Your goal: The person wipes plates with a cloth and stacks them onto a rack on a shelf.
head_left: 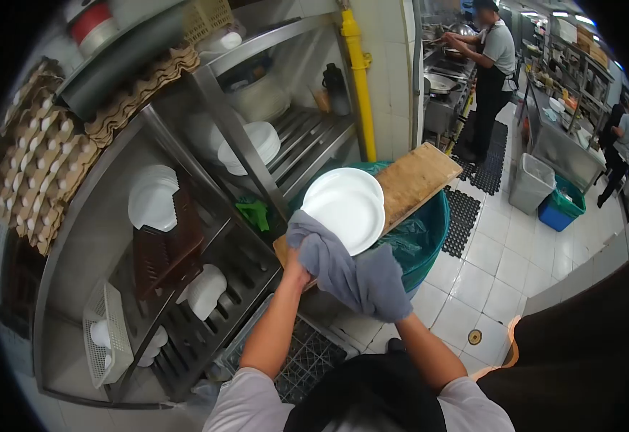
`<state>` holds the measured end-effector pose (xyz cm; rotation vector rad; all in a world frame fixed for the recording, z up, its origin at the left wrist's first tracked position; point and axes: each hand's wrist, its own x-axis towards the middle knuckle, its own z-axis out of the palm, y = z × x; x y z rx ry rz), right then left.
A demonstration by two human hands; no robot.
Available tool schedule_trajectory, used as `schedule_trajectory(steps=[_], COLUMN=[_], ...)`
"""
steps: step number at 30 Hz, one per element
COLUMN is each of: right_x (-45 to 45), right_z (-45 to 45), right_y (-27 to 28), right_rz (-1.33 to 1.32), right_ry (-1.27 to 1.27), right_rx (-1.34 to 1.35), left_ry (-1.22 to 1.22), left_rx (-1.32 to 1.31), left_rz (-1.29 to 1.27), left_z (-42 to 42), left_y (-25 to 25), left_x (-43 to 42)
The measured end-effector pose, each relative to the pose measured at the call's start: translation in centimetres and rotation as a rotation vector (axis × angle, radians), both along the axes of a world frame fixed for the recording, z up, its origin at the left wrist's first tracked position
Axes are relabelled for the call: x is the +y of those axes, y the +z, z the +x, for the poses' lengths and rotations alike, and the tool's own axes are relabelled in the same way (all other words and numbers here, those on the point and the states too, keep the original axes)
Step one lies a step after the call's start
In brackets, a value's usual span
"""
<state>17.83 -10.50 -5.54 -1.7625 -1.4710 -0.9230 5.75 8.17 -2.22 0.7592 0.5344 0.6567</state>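
Note:
A round white plate (344, 209) is held face up in front of me, above a wooden board; a second rim shows at its right edge. The grey cloth (336, 263) drapes over its near edge and spans both hands. My left hand (298, 268) grips the cloth at the plate's lower left, its fingers covered by the fabric. Wrapped in the same cloth, my right hand (386, 291) is bunched up at the lower right, just off the plate's near rim. Whether a finger touches the plate directly is hidden.
The wooden board (426, 176) lies across a green-lined bin (429, 245). Left stands a metal rack (257, 158) with stacked white plates (253, 147), a brown dish rack (167, 248) and a white basket (105, 335). Egg trays (44, 151) sit above. A person (491, 79) works at the stove.

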Motion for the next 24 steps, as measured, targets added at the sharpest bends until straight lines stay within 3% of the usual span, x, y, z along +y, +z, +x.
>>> schedule_trajectory(steps=[1, 3, 4, 6, 7, 8, 9, 10, 11, 12, 13, 14, 16, 17, 19, 20, 22, 24], right_x=[-0.3, -2.3, -2.7, -3.2, -3.8, -4.8, -5.1, -6.1, -7.0, -8.3, -9.4, -10.2, -10.7, -9.9, -7.1, -5.6, -3.6, -3.2], right_z=[-0.4, -3.3, -4.2, -5.6, -5.0, -3.6, -2.9, -1.7, -0.4, 0.7, 1.6, 2.5, 3.3, 2.8, 0.2, -1.7, -4.5, -6.2], right_y=[-0.1, 6.0, 7.1, 8.5, 8.7, 8.7, 9.4, 10.4, 11.8, 11.9, 11.5, 11.2, 10.4, 10.2, 10.3, 10.5, 11.3, 12.0], right_rz=[0.006, -0.882, -0.884, -0.85, -0.857, -0.582, -0.3, -0.254, -0.257, -0.219, -0.136, -0.06, 0.003, -0.002, -0.092, -0.166, -0.297, -0.385], right_ry=[0.002, 0.028, 0.036, -0.21, -0.204, -0.005, 0.188, 0.302, 0.354, 0.377, 0.288, 0.114, -0.223, -0.303, -0.296, -0.24, -0.113, -0.029], right_rx=[-0.005, 0.121, 0.12, 0.423, 0.418, 0.236, 0.056, 0.046, 0.252, 0.66, 0.909, 0.942, 0.741, 0.671, 0.58, 0.537, 0.466, 0.437], left_ry=[0.079, 0.166, 0.218, 0.279, 0.245, 0.199, 0.205, 0.164, 0.119, 0.115, 0.028, -0.051, -0.364, -0.342, -0.893, -0.845, -1.044, -0.782], left_rx=[0.131, 0.264, 0.381, 0.505, 0.797, 1.085, 1.082, 1.119, 1.16, 1.168, 0.952, 0.73, 0.634, 0.637, 0.673, 0.692, 0.632, 0.728], left_rz=[0.095, 0.185, 0.268, 0.339, 0.622, 0.908, 0.903, 0.923, 0.94, 0.932, 0.904, 0.874, 0.8, 0.792, 1.035, 1.023, 1.077, 1.281], left_z=[0.6, 1.6, 2.0, 1.7, 1.5, 1.3, 0.5, -0.8, -2.5, -4.6, -6.5, -8.2, -12.0, -12.9, -15.4, -16.4, -17.3, -19.2], left_y=[1.1, 2.2, 2.4, 2.3, 2.2, 2.1, 2.7, 3.1, 3.5, 3.5, 3.4, 3.7, 6.0, 6.7, 7.9, 8.8, 11.1, 14.6], left_x=[0.1, 0.4, 0.6, 1.4, 2.0, 2.6, 2.8, 2.9, 2.8, 2.6, 2.4, 2.1, 0.2, 0.0, 0.0, 0.0, 1.0, 3.8])
